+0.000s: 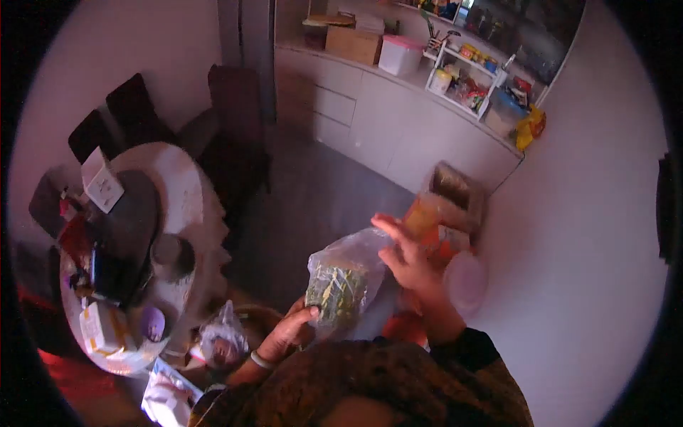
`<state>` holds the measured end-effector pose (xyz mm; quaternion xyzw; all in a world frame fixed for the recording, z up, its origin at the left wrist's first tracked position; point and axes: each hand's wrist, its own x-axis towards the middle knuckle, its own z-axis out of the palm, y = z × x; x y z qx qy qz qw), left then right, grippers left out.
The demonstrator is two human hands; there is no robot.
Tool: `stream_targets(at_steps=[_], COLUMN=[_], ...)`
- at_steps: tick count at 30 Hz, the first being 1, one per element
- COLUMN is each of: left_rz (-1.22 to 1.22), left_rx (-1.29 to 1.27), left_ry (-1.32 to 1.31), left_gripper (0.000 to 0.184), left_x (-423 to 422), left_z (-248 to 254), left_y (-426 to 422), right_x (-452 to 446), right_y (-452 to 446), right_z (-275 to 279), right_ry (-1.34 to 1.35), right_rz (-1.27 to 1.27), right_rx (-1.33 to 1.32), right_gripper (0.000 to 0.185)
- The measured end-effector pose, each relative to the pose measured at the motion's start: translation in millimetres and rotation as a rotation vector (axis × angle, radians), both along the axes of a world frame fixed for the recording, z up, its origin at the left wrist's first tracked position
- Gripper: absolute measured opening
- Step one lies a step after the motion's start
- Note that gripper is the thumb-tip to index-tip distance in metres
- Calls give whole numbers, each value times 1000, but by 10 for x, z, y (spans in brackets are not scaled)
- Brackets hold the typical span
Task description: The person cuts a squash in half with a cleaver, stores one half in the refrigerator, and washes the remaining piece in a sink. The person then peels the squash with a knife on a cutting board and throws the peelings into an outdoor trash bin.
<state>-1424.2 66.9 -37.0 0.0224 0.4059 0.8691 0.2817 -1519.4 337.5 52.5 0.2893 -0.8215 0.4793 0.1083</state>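
While the left grip (290, 329) pinches the lower edge of a clear plastic bag (347, 250) with green-and-yellow stuff (340, 290) inside, thumb on the front, right grip (407, 257) raised by the bag's top corner, fingers spread, can't tell if touching, desk (186, 186) off left.

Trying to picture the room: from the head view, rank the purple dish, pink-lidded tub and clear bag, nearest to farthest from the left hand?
1. Clear bag, held in the left hand.
2. Purple dish, left, on the table.
3. Pink-lidded tub, atop the far cabinet.
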Motion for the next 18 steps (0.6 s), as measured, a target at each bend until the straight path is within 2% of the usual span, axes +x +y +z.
stream_targets(at_steps=[1,4,7,9,12,13,16,17,18], left_rz=[-16,-4,55,40,17,104,176,154,169], left_rx=[27,102,95,55,50,65,-43,-49,-28], left_ry=[-28,22,11,-2,-2,38,85,125,98], left_gripper=[69,66,64,62,58,58,64,66,66], left_x=[-266,-1252,-1924,-2482,-3372,-3668,-4596,-4274,-4509], left_z=[19,176,220,464,399,476,564,373,390], left_y=[8,138,309,420,636,815,1172,806,839], right_x=[-213,-754,-1454,-1947,-2609,-2945,-3866,-3492,-3742], right_y=[51,25,138,179,269,291,471,54,31], right_z=[-108,-254,-469,-385,-338,-289,-353,-392,-300], right_ry=[-102,-211,-240,-314,-339,-310,-472,-518,-602], right_rz=[54,-101,15,-17,-25,-7,-26,-22,5], right_rx=[-48,2,-73,-147,-297,-350,-346,-393,-445], right_gripper=[59,62,71,78,82,83,90,91,93])
